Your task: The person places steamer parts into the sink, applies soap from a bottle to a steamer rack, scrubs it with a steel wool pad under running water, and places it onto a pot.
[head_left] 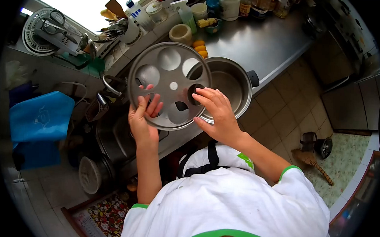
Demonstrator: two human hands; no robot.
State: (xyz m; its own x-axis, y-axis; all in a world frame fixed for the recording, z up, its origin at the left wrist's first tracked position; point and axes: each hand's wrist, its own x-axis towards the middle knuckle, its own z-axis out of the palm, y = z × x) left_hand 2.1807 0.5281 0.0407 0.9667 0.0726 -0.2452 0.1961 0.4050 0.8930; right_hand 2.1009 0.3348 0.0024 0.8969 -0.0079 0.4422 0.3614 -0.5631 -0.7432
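A round metal plate (174,69) with several large holes and a small one at its centre is held up by my left hand (145,118). That hand's fingers pass through or behind the holes at the plate's lower left edge. My right hand (218,111) has its fingers apart, near the plate's right edge and in front of the pot. I cannot tell whether it touches the plate. A steel pot (231,84) with a black side handle stands on the metal counter (261,41), partly hidden by the plate.
The sink (115,136) and its tap (110,87) are left of the plate. Bottles, jars and a utensil holder (130,31) line the back ledge. Yellow items (200,48) lie behind the pot. A blue cloth or bag (41,116) hangs at the left.
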